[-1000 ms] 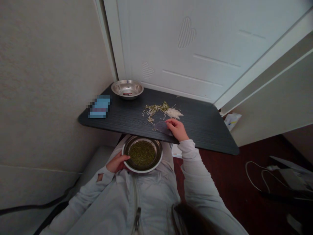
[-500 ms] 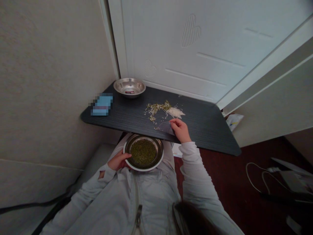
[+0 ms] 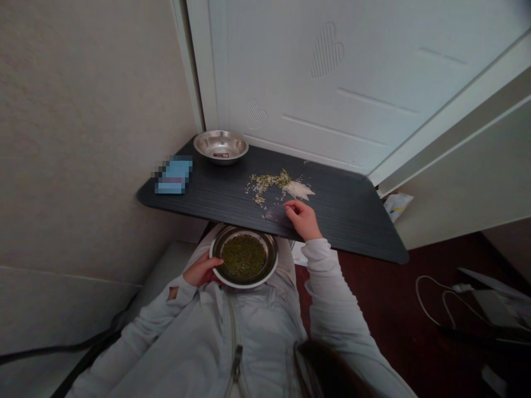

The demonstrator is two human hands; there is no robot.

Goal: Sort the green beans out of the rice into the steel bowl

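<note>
My left hand (image 3: 202,270) grips the rim of a metal bowl (image 3: 271,258) at my lap, thumb over the edge. Small green beans (image 3: 244,255) cover the bowl's bottom. Over the table's front part, my right hand (image 3: 302,216) is closed in a pinch on a thin clear plastic sheet (image 3: 277,215), which lies low against the tabletop. Just beyond that sheet are scattered green beans mixed with white grains (image 3: 265,182) and a denser heap of white grains (image 3: 298,189). Part of the sheet is hidden behind my fingers.
The dark table (image 3: 352,215) stands against a white door (image 3: 290,66). A second metal bowl (image 3: 221,146) with a small label inside sits at its back left. Near the left edge lies a blurred blue object (image 3: 174,176). Cables (image 3: 427,301) lie on the floor at right.
The plastic sheet has tipped down flatter toward the tabletop, and my right hand has shifted slightly left. My left hand and its bowl stay in place.
</note>
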